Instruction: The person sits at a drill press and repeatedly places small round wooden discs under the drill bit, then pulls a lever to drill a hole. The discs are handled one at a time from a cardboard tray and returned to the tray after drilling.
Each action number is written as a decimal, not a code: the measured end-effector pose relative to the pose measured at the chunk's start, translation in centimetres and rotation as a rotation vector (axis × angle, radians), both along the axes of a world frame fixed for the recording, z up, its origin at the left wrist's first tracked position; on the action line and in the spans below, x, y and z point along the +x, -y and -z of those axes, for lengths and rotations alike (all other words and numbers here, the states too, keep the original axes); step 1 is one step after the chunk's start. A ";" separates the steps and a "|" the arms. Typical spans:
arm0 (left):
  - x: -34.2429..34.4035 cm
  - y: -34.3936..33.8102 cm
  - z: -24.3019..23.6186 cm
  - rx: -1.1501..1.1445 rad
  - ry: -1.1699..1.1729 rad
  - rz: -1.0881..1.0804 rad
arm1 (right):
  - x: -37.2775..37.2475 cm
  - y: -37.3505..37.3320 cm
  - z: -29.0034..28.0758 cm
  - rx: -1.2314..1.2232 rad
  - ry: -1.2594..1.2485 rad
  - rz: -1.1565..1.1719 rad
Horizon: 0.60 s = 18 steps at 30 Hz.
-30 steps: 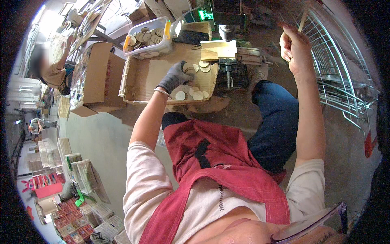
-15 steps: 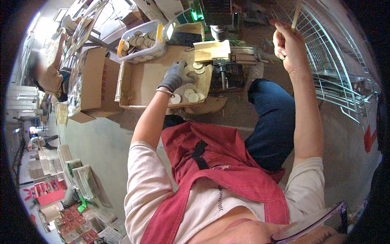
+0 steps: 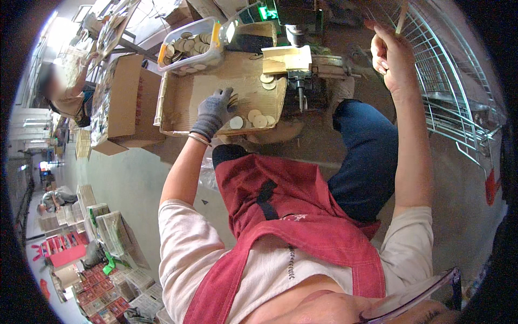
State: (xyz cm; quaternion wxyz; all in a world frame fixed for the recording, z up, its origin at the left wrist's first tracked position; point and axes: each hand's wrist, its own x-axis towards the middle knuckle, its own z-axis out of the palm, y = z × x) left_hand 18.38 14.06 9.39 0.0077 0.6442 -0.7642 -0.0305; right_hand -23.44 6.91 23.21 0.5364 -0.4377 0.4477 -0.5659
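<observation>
My left hand (image 3: 215,110), in a grey glove, is closed on several thin round discs edge-on, over the cardboard tray (image 3: 185,86). Pale loose discs (image 3: 260,121) lie at the tray's front right, more (image 3: 267,82) at its back right. A clear tub of discs (image 3: 189,47) with orange latches sits behind. Right of the tray is a metal machine (image 3: 301,89) with a light wooden block (image 3: 286,58) on it. My bare right hand (image 3: 392,58) is raised at the right, fingers curled round a pale stick (image 3: 401,17).
A wire rack (image 3: 448,92) stands at the right, an open cardboard box (image 3: 123,108) left of the tray. A co-worker (image 3: 70,97) works at the upper left; another person (image 3: 56,200) bends near stacked bundles (image 3: 110,232). My knee (image 3: 359,140) is beside the machine.
My left hand has moved left across the tray, taking discs away from the group at the right. My right hand stays raised. The distant person at the left has bent lower.
</observation>
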 end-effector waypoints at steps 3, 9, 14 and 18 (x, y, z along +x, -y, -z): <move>0.6 -0.4 0.5 -0.004 -0.011 -0.027 | 0.2 -0.1 0.1 0.011 -0.015 -0.009; -0.4 0.0 0.7 0.022 -0.062 -0.031 | 0.8 -0.4 -0.1 0.015 -0.001 0.028; -0.9 1.0 1.2 -0.066 -0.121 -0.051 | 0.5 -0.4 -0.2 0.003 -0.010 0.020; -1.0 2.1 1.5 -0.020 -0.480 -0.112 | -0.4 -0.1 0.2 0.029 0.020 0.017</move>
